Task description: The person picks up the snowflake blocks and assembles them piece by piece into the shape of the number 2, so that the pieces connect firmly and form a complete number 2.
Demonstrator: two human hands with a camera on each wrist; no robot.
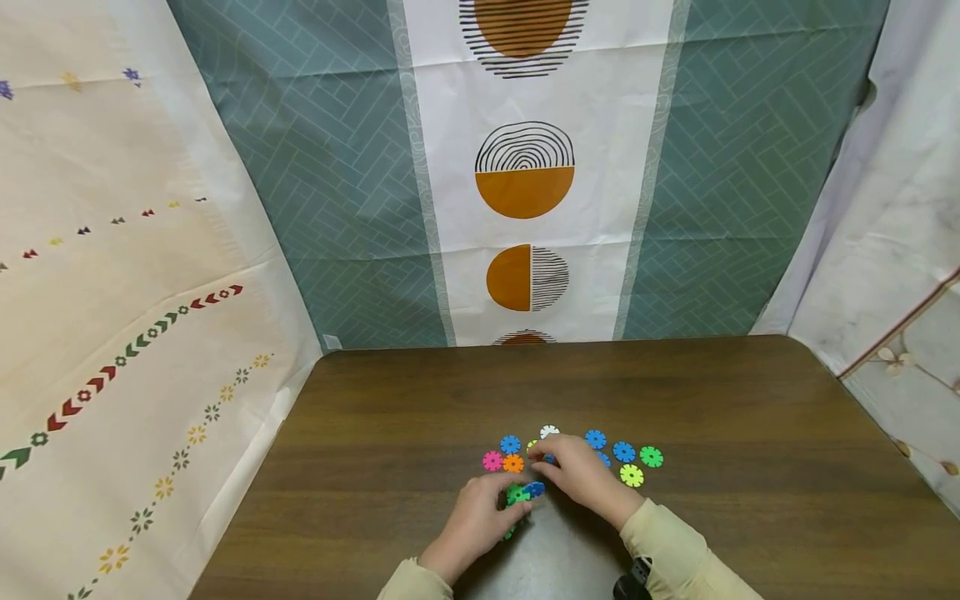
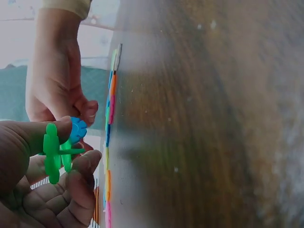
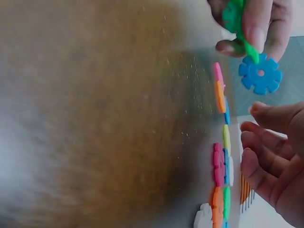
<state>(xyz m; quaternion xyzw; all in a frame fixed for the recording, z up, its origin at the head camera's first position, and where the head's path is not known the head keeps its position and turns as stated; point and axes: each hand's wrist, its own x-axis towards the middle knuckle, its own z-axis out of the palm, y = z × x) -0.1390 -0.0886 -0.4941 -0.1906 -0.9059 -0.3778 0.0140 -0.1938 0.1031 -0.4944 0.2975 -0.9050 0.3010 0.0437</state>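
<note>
In the head view my left hand [image 1: 476, 518] pinches a small cluster of notched plastic discs above the table's near part. Green discs [image 2: 51, 156] are slotted together at angles, and a blue disc [image 3: 270, 81] joins their far end. My right hand [image 1: 583, 477] hovers just right of the cluster, apart from the blue disc. Its fingers are loosely bent with nothing between them in the right wrist view. Below and beyond it, loose discs lie on the table, some partly hidden by this hand in the head view.
The brown wooden table [image 1: 375, 433] bears loose discs: pink [image 1: 492, 461], orange [image 1: 513, 463] and blue [image 1: 510, 444] to the left, white [image 1: 550, 430] behind, green [image 1: 652, 457] and yellow [image 1: 632, 476] to the right. A patterned cloth [image 1: 360, 208] hangs behind the far edge.
</note>
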